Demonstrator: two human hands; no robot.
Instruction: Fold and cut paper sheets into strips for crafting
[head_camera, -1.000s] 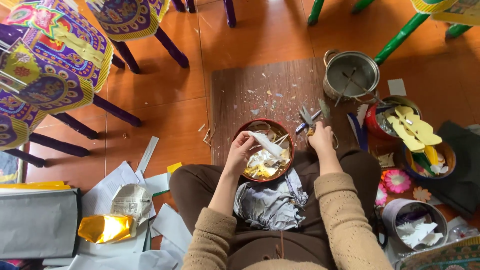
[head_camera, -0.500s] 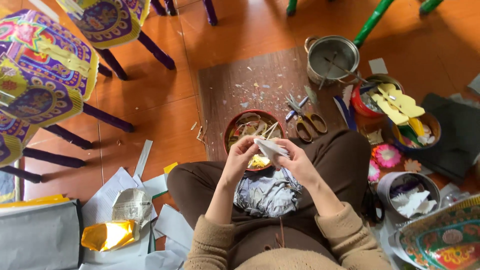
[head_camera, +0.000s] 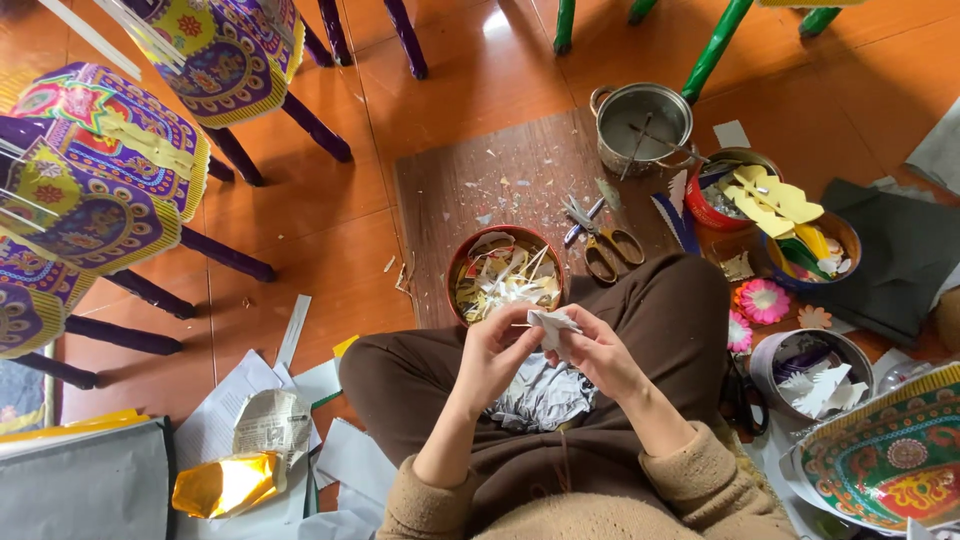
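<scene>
Both hands pinch one small white folded paper piece (head_camera: 553, 326) between thumbs and fingertips: the left hand (head_camera: 492, 352) holds its near edge, the right hand (head_camera: 592, 350) its far side. The piece hovers above the person's lap, just in front of a round red tin of pale paper strips (head_camera: 505, 277), which sits on a brown wooden board (head_camera: 470, 180). A heap of crumpled white-grey paper (head_camera: 542, 393) lies in the lap below the piece. Beyond the tin, orange-handled scissors (head_camera: 603, 246) rest untouched on the board among scattered snippets. Judging by the full tin and the heap, much paper is already cut; this piece looks only partly worked.
</scene>
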